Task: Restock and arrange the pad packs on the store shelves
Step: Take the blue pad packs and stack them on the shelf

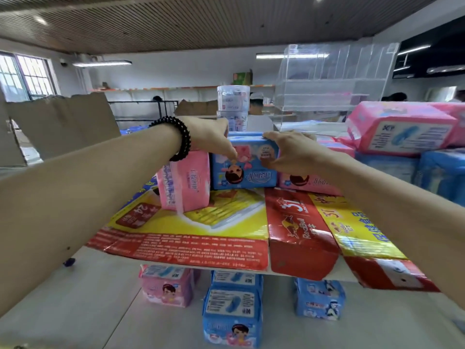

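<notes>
Left hand (211, 137): beaded bracelet (181, 139) on the wrist, fingers curled over the blue pack's left top corner.
Pink pack (185, 182): one, on end, just left of the blue pack, touching it.
Blue pack (244, 167): on the upper shelf (191, 238), gripped from both sides, long axis left-right, print upside down.
Right hand (286, 152): fingers grip its right end.
Lower shelf (100, 311): one pink, three blue packs.
Clear box (332, 76): contents unclear.

Pink packs (185, 182) flank blue pack (244, 170); foreground open.
</notes>
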